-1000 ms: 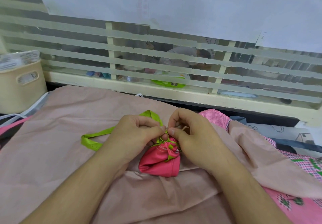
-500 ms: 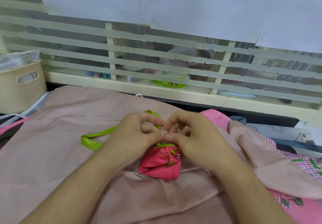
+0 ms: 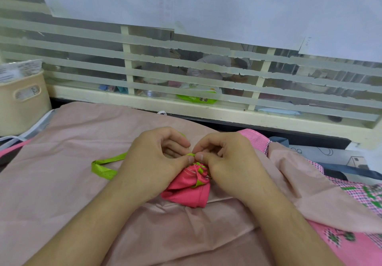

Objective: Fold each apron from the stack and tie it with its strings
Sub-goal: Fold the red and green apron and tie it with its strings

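Beige bin (image 3: pixel 22 100) sits far left on the edge of the pale pink cloth (image 3: pixel 72 162). Green string (image 3: pixel 107 163) trails left from your left hand (image 3: pixel 153 162), which pinches it at the knot. Folded pink apron (image 3: pixel 188 189) lies bundled at centre under both thumbs. Your right hand (image 3: pixel 229 160) pinches the same string, thumbs touching. Patterned pink aprons (image 3: pixel 351 234) lie far right.

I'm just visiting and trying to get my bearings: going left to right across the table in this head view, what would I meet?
Beige basket → loose green string → left hand → folded pink apron bundle → right hand → pink checked aprons at the right edge.
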